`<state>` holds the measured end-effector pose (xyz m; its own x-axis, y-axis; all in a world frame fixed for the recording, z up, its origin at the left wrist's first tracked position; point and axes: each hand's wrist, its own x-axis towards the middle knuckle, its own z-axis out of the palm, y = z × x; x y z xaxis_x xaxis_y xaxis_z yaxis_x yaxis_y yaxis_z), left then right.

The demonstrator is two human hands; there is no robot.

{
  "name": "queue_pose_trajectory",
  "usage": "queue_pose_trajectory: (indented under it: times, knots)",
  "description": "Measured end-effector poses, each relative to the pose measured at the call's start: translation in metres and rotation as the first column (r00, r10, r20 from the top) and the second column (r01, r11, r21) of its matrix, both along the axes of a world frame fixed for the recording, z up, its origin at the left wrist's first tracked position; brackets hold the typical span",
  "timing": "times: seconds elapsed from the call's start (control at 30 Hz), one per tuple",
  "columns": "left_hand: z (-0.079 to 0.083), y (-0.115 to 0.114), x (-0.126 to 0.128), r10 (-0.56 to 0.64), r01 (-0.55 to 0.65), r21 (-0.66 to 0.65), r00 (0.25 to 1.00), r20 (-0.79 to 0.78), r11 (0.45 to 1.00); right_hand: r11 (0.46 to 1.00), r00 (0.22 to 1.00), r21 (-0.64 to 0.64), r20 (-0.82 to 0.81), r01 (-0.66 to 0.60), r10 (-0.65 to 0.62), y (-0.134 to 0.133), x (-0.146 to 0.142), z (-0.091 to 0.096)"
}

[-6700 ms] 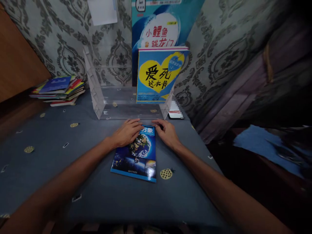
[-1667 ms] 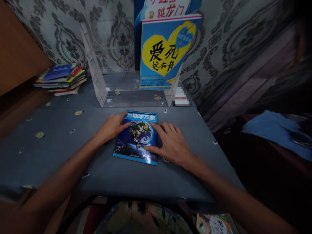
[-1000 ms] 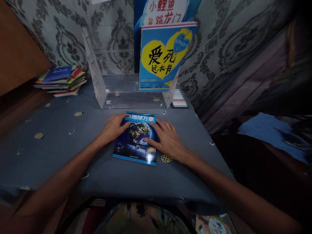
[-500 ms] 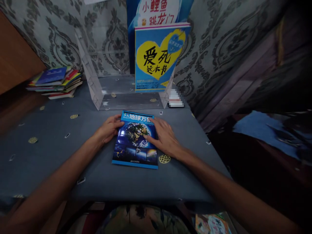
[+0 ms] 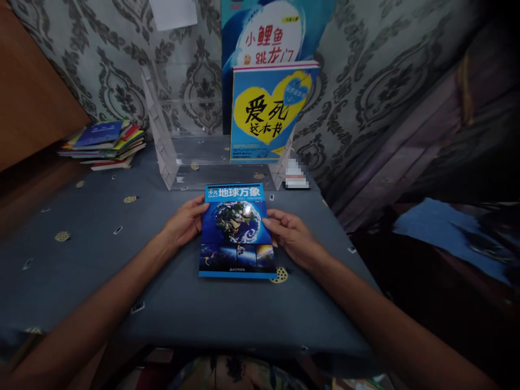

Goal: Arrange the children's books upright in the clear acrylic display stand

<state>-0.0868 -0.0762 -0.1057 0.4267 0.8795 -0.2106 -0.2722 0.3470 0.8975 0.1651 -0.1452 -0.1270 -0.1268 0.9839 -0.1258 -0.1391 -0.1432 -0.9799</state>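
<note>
Left hand (image 5: 187, 221): at 9 o'clock on the book, a narrow grip, thumb on the cover's edge, fingers curled at its side and partly hidden.
Right hand (image 5: 290, 232): at 3 o'clock, a matching narrow grip on the opposite edge, thumb on top, fingers tucked low.
Blue Earth book (image 5: 238, 227): held between both hands, glossy, closed, face up, title 地球万象 at its 12 o'clock edge; whether it is clear of the bench is hard to tell.
Book cover, just changed: half a second ago the right hand lay across it; now that hand has gone to the edge, the title and globe are uncovered, and the book sits squarer to the wearer. It appears steadied from both sides rather than pressed flat.
Bench (image 5: 170, 303): under it all, grey-blue cloth printed with pineapples.
Clear bookstand (image 5: 223, 176): 12 o'clock, just beyond the book.
Yellow-heart book (image 5: 254, 116): upright in the stand, towards 1 o'clock.
Carp picture book (image 5: 276, 30): behind that, taller, top cut off.
Pixelated flat object (image 5: 296, 174): between 1 and 2 o'clock, beside the stand.
Stack of books (image 5: 101, 143): 10 o'clock, well apart.
</note>
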Motion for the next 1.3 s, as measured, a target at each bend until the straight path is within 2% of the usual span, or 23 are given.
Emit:
queue_pose_trajectory:
  times: [0.13,0.3,0.63,0.93,1.13,1.3]
  knots:
    - [0.003,-0.005,0.003,0.014,-0.014,-0.041,1.000,0.007,0.999,0.999,0.996,-0.039,-0.073,0.039,-0.042,-0.001,0.000,0.004]
    - [0.007,-0.014,0.002,-0.140,0.142,-0.027,0.989,0.047,0.990,0.995,0.991,-0.022,-0.097,0.094,-0.096,0.001,0.002,0.005]
    - [0.000,-0.016,-0.008,-0.191,0.188,0.032,0.974,0.126,0.982,0.997,0.961,-0.075,-0.274,0.000,-0.020,-0.002,-0.001,0.009]
    - [-0.006,-0.012,-0.006,-0.112,0.113,0.000,0.983,0.146,0.994,0.998,0.957,-0.039,-0.288,-0.044,0.031,0.000,0.002,0.010]
    - [-0.006,-0.010,0.001,-0.001,0.014,-0.104,0.991,0.131,0.994,0.997,0.962,-0.028,-0.267,-0.075,0.065,0.001,0.004,0.006]
    - [-0.003,-0.011,0.005,0.042,-0.023,-0.174,0.993,0.107,0.984,0.995,0.953,0.000,-0.289,-0.099,0.094,0.001,0.004,0.005]
